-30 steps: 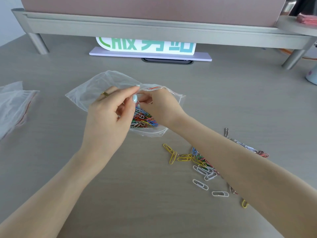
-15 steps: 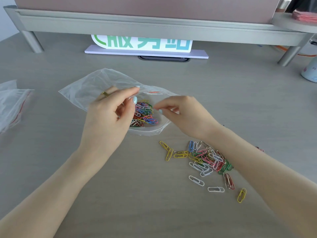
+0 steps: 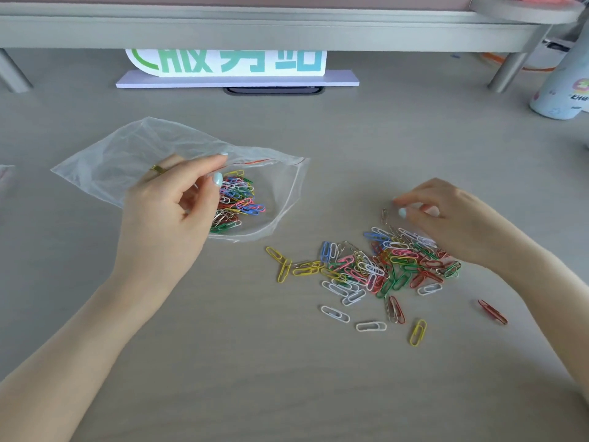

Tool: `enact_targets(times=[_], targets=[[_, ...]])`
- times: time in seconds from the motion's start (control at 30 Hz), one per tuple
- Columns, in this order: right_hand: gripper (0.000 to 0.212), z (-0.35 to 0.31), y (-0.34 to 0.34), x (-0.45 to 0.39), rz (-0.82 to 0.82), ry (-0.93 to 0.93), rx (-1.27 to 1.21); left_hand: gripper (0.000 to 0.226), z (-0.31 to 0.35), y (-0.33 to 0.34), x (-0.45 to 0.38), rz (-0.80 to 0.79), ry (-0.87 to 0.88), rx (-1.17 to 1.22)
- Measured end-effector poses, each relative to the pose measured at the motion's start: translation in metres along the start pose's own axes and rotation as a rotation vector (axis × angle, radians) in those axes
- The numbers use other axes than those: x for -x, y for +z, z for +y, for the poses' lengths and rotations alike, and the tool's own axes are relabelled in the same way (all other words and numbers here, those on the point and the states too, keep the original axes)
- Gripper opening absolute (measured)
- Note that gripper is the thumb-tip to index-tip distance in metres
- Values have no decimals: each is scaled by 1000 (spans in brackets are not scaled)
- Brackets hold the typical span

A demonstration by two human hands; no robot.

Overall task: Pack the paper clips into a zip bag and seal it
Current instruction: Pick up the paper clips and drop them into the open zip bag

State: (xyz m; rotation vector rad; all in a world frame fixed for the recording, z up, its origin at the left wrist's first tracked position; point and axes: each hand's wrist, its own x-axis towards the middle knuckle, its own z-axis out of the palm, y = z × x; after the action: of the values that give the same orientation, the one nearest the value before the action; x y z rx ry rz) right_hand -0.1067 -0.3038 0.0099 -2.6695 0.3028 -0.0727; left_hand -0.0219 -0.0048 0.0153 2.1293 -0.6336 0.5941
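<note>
A clear zip bag (image 3: 127,161) with a red seal line lies on the grey table, its mouth facing right and held up. My left hand (image 3: 172,215) pinches the upper lip of the mouth between thumb and forefinger. Inside the bag sits a heap of coloured paper clips (image 3: 237,202). A loose pile of coloured paper clips (image 3: 382,269) lies on the table to the right. My right hand (image 3: 446,218) hovers over the far right edge of that pile, fingers curled downward and apart, with nothing visibly held.
A raised grey shelf (image 3: 287,30) spans the back, with a white sign (image 3: 229,63) under it. A pale bottle (image 3: 564,90) stands at the far right. Another plastic bag edge (image 3: 4,173) shows at the far left. Stray clips lie near the front right.
My right hand left the bag's mouth and moved right and toward me, over the loose pile. My left hand kept its hold on the bag.
</note>
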Motion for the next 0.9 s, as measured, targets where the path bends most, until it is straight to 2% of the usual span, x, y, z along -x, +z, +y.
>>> enact_targets(times=[0.27, 0.37, 0.5, 0.57, 0.7, 0.9], targets=[[26, -21, 9, 19, -153, -107, -102, 25, -2, 3, 1, -3, -7, 16], [26, -26, 8, 23, -143, -123, -99, 26, -2, 4, 0, 2, -14, 28], [56, -29, 4, 27, -157, -75, -20, 25, -2, 4, 0, 0, -7, 22], [61, -33, 7, 31, -179, -90, -3, 25, -2, 4, 0, -3, -5, 21], [46, -40, 15, 35, -140, -174, 26, 25, -1, 3, 0, -5, -1, 15], [14, -41, 16, 33, -111, -177, -67, 25, 0, 2, 0, -6, 0, 8]])
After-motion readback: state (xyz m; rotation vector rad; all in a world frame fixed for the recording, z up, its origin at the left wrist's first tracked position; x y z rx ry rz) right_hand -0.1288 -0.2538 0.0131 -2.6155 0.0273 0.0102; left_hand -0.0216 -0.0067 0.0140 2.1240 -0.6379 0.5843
